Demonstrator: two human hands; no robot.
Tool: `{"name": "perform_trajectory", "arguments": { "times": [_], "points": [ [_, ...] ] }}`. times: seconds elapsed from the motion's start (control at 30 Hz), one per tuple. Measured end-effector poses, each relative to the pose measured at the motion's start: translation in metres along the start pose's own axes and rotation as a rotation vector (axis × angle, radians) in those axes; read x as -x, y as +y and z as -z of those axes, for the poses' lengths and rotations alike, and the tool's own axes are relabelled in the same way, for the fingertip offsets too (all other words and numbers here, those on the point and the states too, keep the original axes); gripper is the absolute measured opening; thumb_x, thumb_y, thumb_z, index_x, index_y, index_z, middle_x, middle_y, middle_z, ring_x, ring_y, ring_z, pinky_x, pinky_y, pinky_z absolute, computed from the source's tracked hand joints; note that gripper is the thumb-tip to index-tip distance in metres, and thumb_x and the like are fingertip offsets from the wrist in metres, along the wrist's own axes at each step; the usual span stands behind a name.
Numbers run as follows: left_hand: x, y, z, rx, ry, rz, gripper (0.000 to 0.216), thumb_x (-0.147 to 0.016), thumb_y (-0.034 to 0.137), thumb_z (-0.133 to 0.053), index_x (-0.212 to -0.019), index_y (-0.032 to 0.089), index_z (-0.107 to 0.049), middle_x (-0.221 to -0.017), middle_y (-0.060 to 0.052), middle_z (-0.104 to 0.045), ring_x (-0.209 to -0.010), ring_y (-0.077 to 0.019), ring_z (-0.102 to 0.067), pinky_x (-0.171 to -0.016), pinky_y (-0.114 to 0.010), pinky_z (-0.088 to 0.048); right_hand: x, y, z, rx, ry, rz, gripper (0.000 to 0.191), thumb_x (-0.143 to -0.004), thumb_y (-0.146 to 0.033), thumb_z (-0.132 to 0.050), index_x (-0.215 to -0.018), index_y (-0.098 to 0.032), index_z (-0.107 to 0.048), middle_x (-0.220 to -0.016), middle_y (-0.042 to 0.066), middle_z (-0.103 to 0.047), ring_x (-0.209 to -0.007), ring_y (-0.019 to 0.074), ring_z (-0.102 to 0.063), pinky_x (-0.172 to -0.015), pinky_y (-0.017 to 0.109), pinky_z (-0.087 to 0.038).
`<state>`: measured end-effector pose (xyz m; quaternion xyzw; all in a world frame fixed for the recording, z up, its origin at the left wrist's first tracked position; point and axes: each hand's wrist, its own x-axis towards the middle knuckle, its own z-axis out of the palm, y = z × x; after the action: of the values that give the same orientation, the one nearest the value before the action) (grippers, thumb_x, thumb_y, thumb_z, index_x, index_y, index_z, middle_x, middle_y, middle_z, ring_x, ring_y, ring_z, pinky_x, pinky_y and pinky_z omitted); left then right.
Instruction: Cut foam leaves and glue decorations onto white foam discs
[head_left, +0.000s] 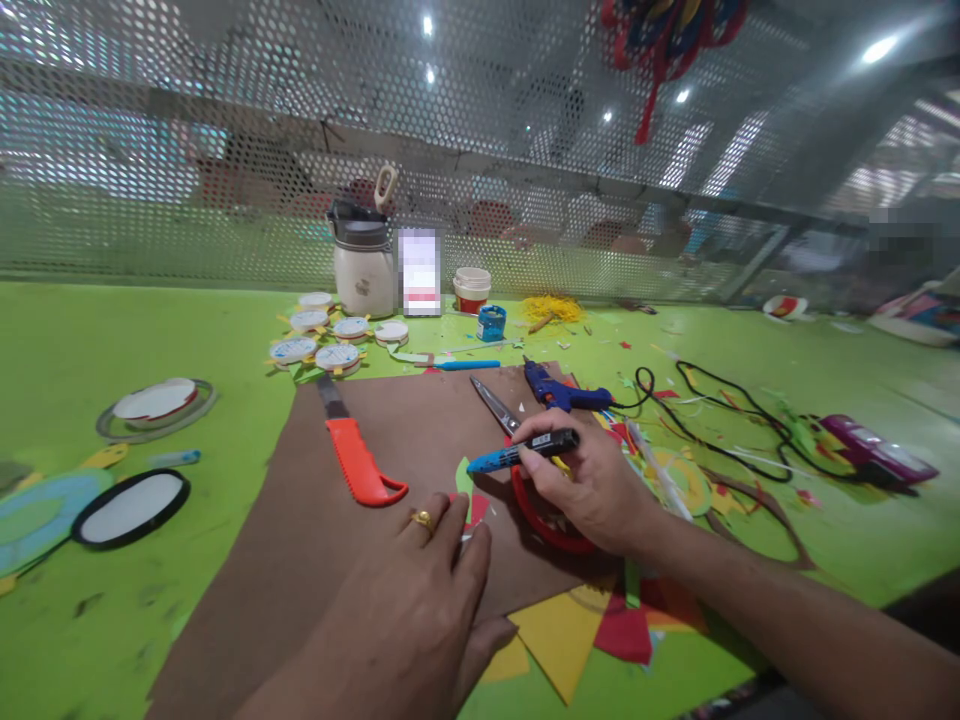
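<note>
At a green table (247,340), the R hand (592,485) is gripping a blue-&-black marker (499,457), thumb & fingers clamped round it, the tip pointing at the edge of a small green paper piece (464,477) on a brown sheet (262,560). The L hand (409,600) is lying palm down just below the piece, fingers slightly apart; can't tell if they're touching it. An orange-handled knife (358,462) is resting nearby, w/ scissors (492,402) & a blue glue gun (559,390) lying nr the marker.
</note>
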<state>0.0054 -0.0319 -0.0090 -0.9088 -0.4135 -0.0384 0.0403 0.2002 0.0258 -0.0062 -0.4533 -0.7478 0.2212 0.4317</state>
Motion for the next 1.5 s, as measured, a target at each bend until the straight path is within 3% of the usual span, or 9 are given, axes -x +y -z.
{"name": "perform_trajectory", "arguments": {
  "times": [0.5, 0.8, 1.07, 1.5],
  "points": [
    [-0.0018, -0.0009, -0.0013, 0.017, -0.005, -0.001, 0.050, -0.086, 0.048, -0.054, -0.120, 0.013, -0.066, -0.120, -0.021, -0.066, -0.111, -0.0408, -0.060, -0.087, -0.055, -0.052, -0.0005, -0.0035, 0.0034, 0.039, -0.065, 0.014, 0.010, -0.080, -0.017, -0.054, -0.087, -0.017, -0.060, -0.072, -0.001, -0.059, -0.064, 0.0118, -0.054, -0.063, 0.023, -0.044],
    [-0.0004, -0.0007, -0.0004, 0.006, -0.014, -0.003, 0.049, -0.087, 0.047, -0.052, -0.120, 0.014, -0.066, -0.122, -0.021, -0.066, -0.113, -0.0403, -0.059, -0.088, -0.054, -0.052, 0.0000, 0.0009, 0.0014, 0.011, 0.003, -0.009, 0.008, -0.080, -0.016, -0.054, -0.084, -0.019, -0.059, -0.073, -0.001, -0.062, -0.066, 0.0131, -0.056, -0.065, 0.025, -0.045],
    [-0.0017, 0.0002, 0.0003, -0.016, -0.009, -0.003, 0.048, -0.087, 0.046, -0.054, -0.121, 0.014, -0.065, -0.123, -0.020, -0.065, -0.114, -0.0390, -0.058, -0.089, -0.052, -0.052, 0.0011, -0.0031, 0.0029, 0.052, -0.058, 0.028, 0.009, -0.080, -0.016, -0.055, -0.087, -0.020, -0.060, -0.074, -0.001, -0.062, -0.067, 0.0137, -0.057, -0.066, 0.025, -0.046],
    [0.0016, 0.0001, 0.0010, 0.013, -0.005, 0.015, 0.046, -0.087, 0.045, -0.054, -0.119, 0.014, -0.066, -0.121, -0.021, -0.065, -0.114, -0.0394, -0.058, -0.089, -0.053, -0.051, 0.0018, 0.0001, 0.0017, 0.009, -0.001, 0.011, 0.009, -0.080, -0.014, -0.054, -0.086, -0.021, -0.059, -0.076, -0.001, -0.062, -0.069, 0.0138, -0.057, -0.067, 0.026, -0.046]
  ]
}}
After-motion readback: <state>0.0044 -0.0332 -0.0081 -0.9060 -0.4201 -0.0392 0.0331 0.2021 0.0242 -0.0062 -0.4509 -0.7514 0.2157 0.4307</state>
